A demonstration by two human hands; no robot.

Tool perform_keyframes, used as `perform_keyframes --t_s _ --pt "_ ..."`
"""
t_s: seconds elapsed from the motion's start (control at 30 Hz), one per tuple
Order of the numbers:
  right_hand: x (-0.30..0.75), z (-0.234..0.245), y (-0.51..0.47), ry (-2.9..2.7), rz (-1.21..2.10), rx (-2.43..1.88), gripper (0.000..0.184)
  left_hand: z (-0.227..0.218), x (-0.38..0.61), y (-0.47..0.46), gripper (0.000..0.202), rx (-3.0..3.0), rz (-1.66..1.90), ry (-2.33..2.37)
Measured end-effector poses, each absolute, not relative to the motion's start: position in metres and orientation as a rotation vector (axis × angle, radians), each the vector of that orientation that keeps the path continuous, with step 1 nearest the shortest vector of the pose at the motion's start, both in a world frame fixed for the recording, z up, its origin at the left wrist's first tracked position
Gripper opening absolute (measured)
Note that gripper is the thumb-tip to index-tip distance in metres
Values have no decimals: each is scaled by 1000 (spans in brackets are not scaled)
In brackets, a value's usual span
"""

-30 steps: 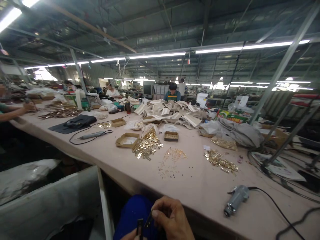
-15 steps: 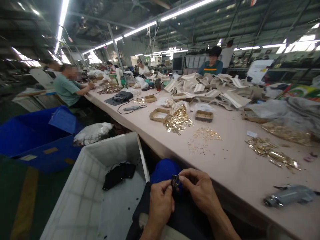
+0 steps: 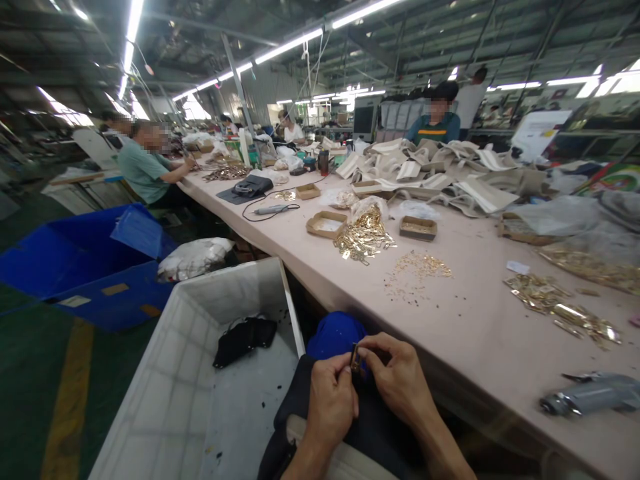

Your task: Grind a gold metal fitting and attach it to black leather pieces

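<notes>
Below the near edge of the long table, my left hand (image 3: pixel 331 403) and my right hand (image 3: pixel 400 381) meet over my lap. Both pinch a small dark and gold metal fitting (image 3: pixel 356 360) between thumbs and fingertips. Dark fabric (image 3: pixel 373 430) lies across my lap under the hands. A blue round thing (image 3: pixel 334 333) sits just beyond the fitting. On the pale table (image 3: pixel 450 333), heaps of gold metal parts (image 3: pixel 364 239) and a scatter of tiny gold pieces (image 3: pixel 417 268) lie ahead of me.
A white crate (image 3: pixel 200 380) at my left holds a black piece (image 3: pixel 245 339). A blue bin (image 3: pixel 80 267) stands further left. A grey power tool (image 3: pixel 590 395) lies at the table's right. Cardboard trays (image 3: pixel 326 225), pale leather pieces (image 3: pixel 430 173) and seated people line the table.
The view swung down and left from the ceiling to my lap. Both hands came fully into view and now hold the fitting slightly lower and closer together.
</notes>
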State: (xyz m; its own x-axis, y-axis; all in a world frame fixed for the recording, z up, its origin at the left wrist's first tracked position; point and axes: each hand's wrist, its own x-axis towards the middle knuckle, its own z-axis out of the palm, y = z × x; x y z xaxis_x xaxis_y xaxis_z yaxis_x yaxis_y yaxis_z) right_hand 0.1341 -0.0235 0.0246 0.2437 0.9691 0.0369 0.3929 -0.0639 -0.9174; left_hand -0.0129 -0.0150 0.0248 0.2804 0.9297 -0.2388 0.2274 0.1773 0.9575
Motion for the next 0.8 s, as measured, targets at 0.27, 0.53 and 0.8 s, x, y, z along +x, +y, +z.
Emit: perform_keyframes --t_s 0.27,0.53,0.8 --pt "130 22 -23 -1344 729 -1548 13 21 -14 -15 33 1366 776 1170" --pt "127 25 -23 -1384 697 -1476 16 24 -12 -15 38 1439 862 1178" --pt "128 -1 -20 -1441 471 -1551 12 14 -15 -12 40 1623 995 1189"
